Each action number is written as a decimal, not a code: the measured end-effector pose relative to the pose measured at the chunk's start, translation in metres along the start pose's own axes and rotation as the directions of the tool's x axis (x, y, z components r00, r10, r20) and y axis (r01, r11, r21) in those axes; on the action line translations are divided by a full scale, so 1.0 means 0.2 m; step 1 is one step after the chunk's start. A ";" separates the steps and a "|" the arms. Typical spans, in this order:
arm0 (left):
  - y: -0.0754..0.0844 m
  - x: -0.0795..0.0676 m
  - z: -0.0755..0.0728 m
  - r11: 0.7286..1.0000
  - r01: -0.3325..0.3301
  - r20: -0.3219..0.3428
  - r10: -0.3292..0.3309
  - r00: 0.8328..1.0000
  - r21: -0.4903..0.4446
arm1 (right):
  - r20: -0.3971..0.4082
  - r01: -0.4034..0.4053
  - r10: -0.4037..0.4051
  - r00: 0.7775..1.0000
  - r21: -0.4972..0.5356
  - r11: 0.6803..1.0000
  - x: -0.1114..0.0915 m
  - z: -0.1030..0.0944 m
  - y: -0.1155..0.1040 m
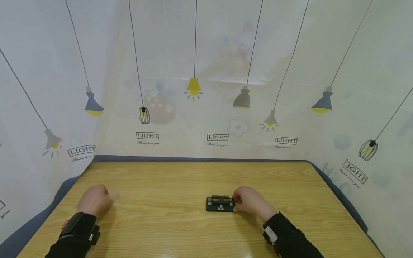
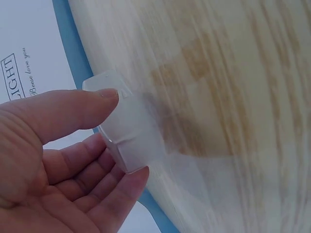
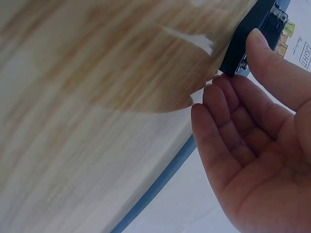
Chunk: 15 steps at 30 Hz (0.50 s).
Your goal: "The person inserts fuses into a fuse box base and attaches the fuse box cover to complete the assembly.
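In the head view, a black fuse block point(image 1: 221, 206) with small coloured fuses and metal screw terminals is right of the table's middle. At its right end is my right hand point(image 1: 253, 202), thumb and fingers pinching the edge. The right wrist view shows the thumb along the block's side point(image 3: 240, 46) and the fingertips at its lower corner. Far to the left, my left hand point(image 1: 94, 199) holds a clear plastic cover point(image 2: 129, 128) by its edges, between thumb and fingers. Little of that cover shows in the head view.
The wooden table point(image 1: 161, 229) has a blue-grey edge point(image 1: 200, 158) along the back and sides. Pale sheeting point(image 1: 180, 43) printed with hanging lamps and the word LIGHT surrounds it at the back and both sides. A wide stretch of tabletop lies between the hands.
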<state>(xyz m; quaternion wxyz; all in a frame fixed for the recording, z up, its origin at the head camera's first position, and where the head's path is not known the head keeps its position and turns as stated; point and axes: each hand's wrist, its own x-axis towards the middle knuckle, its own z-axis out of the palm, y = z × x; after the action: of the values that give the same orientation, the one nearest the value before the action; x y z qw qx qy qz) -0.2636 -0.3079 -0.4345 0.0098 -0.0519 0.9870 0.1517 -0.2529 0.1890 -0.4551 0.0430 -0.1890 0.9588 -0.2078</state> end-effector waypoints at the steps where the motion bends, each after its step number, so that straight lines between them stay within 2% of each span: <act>1: 0.00 0.00 0.00 1.000 -0.009 -0.006 0.009 1.000 -0.003 | 0.000 -0.001 0.001 1.000 0.001 1.000 0.00 0.00 0.00; 6: 0.02 -0.01 0.00 0.997 -0.076 -0.052 0.075 0.996 -0.018 | 0.000 0.000 0.000 1.000 0.004 1.000 0.00 0.00 0.00; 15: 0.11 -0.01 0.01 0.981 -0.193 -0.101 0.190 0.977 -0.026 | 0.004 0.004 -0.004 1.000 0.005 1.000 0.00 0.00 0.00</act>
<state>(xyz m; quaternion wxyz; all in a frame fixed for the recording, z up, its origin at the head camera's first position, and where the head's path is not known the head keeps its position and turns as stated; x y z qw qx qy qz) -0.2632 -0.2856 -0.4303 -0.0544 0.0359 0.9838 0.1668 -0.2522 0.1897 -0.4543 0.0449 -0.1913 0.9578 -0.2100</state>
